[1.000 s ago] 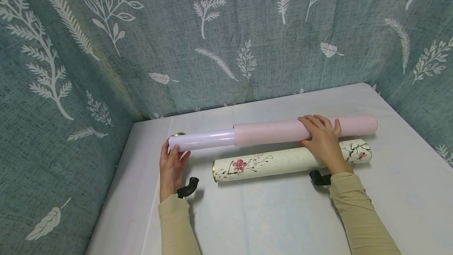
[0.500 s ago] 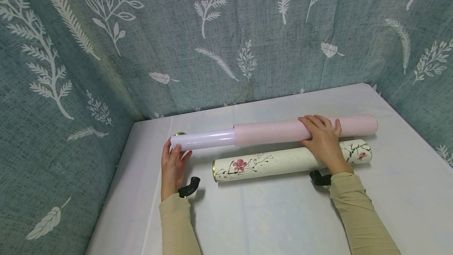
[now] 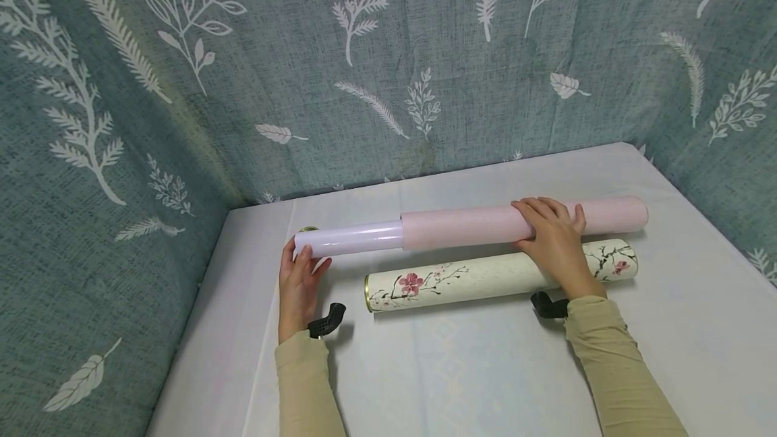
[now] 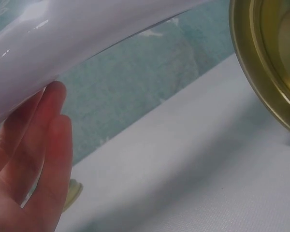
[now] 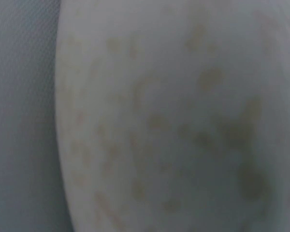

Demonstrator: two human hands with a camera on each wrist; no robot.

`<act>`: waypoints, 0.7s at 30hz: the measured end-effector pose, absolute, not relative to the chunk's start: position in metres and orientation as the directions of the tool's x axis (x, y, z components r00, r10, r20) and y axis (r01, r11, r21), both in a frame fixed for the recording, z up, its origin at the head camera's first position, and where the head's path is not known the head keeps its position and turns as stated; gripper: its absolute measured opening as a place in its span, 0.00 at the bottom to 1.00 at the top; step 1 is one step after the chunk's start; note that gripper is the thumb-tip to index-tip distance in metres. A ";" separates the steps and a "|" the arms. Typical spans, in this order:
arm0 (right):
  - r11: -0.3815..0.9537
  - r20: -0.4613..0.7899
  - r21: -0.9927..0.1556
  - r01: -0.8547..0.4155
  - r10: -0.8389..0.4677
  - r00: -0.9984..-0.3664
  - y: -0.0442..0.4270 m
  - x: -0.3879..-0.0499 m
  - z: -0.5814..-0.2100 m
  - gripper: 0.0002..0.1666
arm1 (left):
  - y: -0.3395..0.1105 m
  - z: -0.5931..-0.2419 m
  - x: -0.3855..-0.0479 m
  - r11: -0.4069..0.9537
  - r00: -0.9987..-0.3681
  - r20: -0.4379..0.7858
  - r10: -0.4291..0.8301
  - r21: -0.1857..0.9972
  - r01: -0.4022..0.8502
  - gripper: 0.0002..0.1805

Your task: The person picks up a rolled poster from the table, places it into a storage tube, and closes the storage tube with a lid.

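A glossy pale-lavender roll (image 3: 352, 239) sticks out of the left end of a pink tube (image 3: 461, 226). My left hand (image 3: 297, 292) holds the roll's free left end, thumb in front and fingers behind and below. From above, my right hand (image 3: 555, 245) grips the pink tube right of its middle. Its wrist passes over a cream tube with blossom print (image 3: 473, 280), which lies nearer on the table. In the left wrist view, the roll (image 4: 77, 38) rests against my fingertips (image 4: 58, 133). The right wrist view is filled by the blurred cream tube (image 5: 159, 121).
A gold-coloured lid (image 3: 308, 228) lies partly hidden behind the roll's left end. The cream tube's gold-rimmed end (image 4: 246, 48) looms close in the left wrist view. Leaf-patterned curtains (image 3: 388, 86) border the white-covered table (image 3: 461, 369) at the back and sides.
My left hand has moved slightly to the right, and the lavender roll has slid a little further into the pink tube. The right hand and both tubes have stayed still.
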State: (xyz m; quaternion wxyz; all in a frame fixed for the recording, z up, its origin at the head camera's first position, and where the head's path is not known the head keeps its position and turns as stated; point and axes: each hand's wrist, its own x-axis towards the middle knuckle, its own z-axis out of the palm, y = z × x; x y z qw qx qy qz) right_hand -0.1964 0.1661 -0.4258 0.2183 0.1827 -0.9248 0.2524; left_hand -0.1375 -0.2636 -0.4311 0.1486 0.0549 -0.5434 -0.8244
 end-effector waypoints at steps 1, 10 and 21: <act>0.806 0.496 -0.387 -0.448 -0.227 -0.838 0.166 -0.197 -0.425 0.42 | -0.263 -0.431 -0.138 -0.362 -0.949 0.070 -0.307 0.914 0.184 0.24; 0.809 0.496 -0.382 -0.448 -0.230 -0.838 0.166 -0.198 -0.425 0.42 | -0.262 -0.430 -0.139 -0.350 -0.950 0.067 -0.304 0.920 0.177 0.26; 0.806 0.496 -0.384 -0.450 -0.231 -0.837 0.167 -0.197 -0.425 0.42 | -0.260 -0.428 -0.138 -0.360 -0.955 0.089 -0.281 0.913 0.191 0.24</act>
